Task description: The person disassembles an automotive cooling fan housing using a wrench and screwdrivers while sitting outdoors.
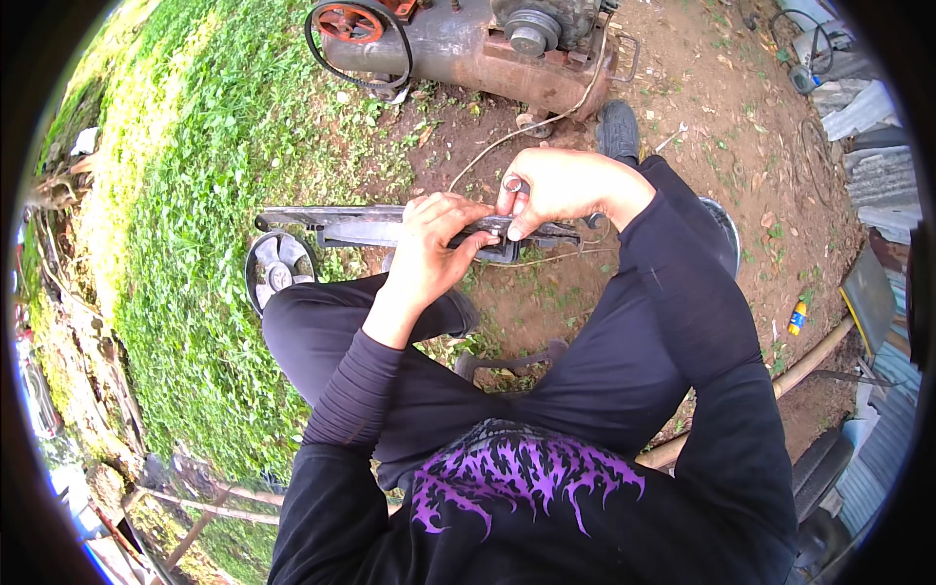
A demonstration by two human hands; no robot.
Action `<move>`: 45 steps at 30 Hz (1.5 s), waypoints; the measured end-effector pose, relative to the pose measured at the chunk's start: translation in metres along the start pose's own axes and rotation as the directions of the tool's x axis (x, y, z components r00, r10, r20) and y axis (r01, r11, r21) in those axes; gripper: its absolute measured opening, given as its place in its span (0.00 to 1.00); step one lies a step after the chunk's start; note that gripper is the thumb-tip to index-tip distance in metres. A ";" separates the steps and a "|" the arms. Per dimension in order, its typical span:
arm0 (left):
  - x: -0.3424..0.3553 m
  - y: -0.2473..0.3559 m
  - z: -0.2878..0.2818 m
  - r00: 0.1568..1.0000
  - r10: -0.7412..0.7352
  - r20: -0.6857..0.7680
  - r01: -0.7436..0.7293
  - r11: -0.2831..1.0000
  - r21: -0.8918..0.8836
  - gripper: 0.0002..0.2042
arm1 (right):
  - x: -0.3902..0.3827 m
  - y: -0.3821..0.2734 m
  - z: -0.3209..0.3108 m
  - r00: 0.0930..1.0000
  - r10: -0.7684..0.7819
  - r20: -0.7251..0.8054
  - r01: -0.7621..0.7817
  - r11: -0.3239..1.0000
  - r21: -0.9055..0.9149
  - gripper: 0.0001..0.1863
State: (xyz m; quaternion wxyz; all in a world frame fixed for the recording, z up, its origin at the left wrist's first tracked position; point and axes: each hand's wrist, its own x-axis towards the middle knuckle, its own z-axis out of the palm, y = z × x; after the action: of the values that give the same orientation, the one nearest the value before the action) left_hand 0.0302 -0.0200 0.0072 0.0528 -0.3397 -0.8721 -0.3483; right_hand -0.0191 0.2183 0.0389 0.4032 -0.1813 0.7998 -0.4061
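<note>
Head view of a seated person in black trousers and a black long-sleeved top with a jagged purple print, working over bare ground. Left hand point(429, 249): fingers curled and clamped around a long, flat, dull grey metal bar point(336, 224), which runs crosswise above the knees, its free end reaching left over the grass. Right hand point(561, 185): fingers drawn together, thumb and fingertips pinching at the bar just beside the left hand; a small shiny metal ring point(511, 183) shows at the fingers, and whether it is worn or held cannot be told. Below the bar's left end, a round dark wheel cover point(279, 268) with pale spokes lies on the grass point(185, 195), a dense, leafy green mat. At the upper edge of the ground stands a rusty cylindrical compressor tank point(468, 49) with a red pulley wheel and a black belt loop. A thin pale cord point(526, 127) trails across the brown, leaf-strewn soil. A black shoe point(616, 129) rests near the tank.
</note>
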 end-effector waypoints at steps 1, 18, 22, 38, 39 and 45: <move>-0.002 0.001 0.001 0.999 -0.008 -0.035 0.008 1.000 -0.001 0.14 | -0.001 -0.005 0.001 1.000 0.002 -0.016 -0.002 1.000 -0.030 0.19; 0.015 0.005 0.000 0.996 -0.087 -0.026 0.090 0.976 0.200 0.10 | -0.019 -0.011 -0.004 0.982 -0.047 -0.183 0.040 0.998 -0.042 0.13; 0.009 -0.001 0.004 0.998 -0.030 -0.048 0.037 0.984 0.172 0.11 | -0.023 -0.012 -0.003 0.986 -0.050 -0.157 0.046 0.999 -0.027 0.13; 0.000 -0.008 0.012 0.998 0.015 -0.059 -0.004 0.983 0.186 0.13 | 0.028 0.018 0.000 0.989 0.151 0.012 -0.150 0.975 0.162 0.13; -0.001 -0.007 0.011 0.998 0.014 -0.058 -0.003 0.985 0.173 0.13 | 0.030 0.020 -0.002 0.983 0.178 0.036 -0.182 0.963 0.197 0.13; -0.014 0.000 0.003 1.000 0.007 -0.023 -0.004 0.991 0.137 0.14 | 0.023 0.026 -0.025 0.897 0.251 -0.365 -0.308 0.945 -0.106 0.10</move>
State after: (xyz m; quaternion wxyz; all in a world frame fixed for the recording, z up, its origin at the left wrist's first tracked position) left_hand 0.0417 -0.0257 0.0003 0.0874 -0.3336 -0.8923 -0.2914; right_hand -0.0521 0.2322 0.0155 0.2943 -0.0219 0.9060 -0.3033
